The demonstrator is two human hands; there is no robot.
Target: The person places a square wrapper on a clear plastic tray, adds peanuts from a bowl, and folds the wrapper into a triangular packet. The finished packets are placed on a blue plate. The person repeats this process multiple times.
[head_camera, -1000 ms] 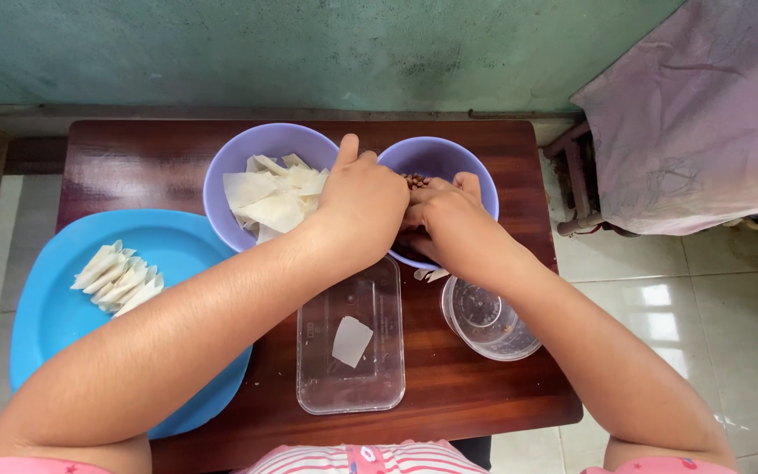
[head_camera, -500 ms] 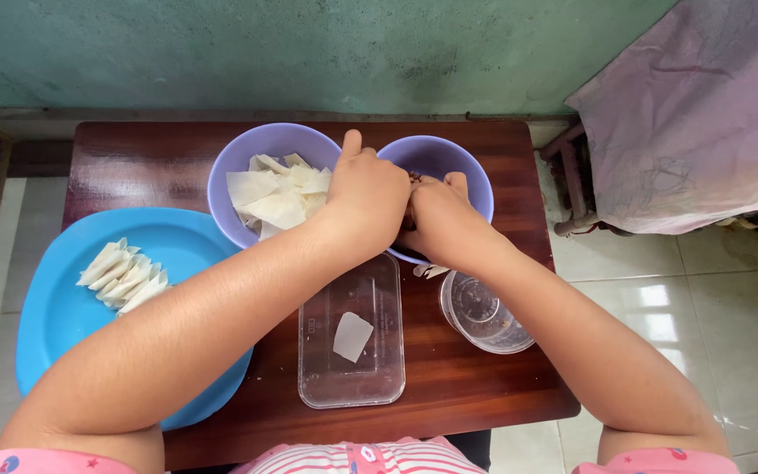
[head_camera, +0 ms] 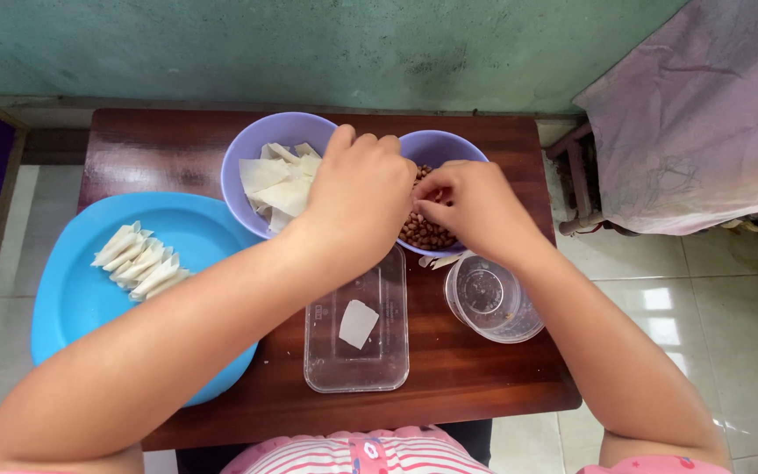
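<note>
My right hand (head_camera: 475, 206) is pinched, fingertips down among the brown filling (head_camera: 425, 230) in the right purple bowl (head_camera: 449, 147). My left hand (head_camera: 361, 189) hovers curled over that bowl's edge; I cannot tell whether it holds anything. Beside it sits the left purple bowl (head_camera: 261, 140) of white wrappers (head_camera: 278, 183). Nearer me on the worktop (head_camera: 467, 386) are a clear rectangular tub (head_camera: 357, 351), a round clear cup (head_camera: 493, 298), and a blue plate (head_camera: 72, 298) with folded pieces (head_camera: 138, 261).
</note>
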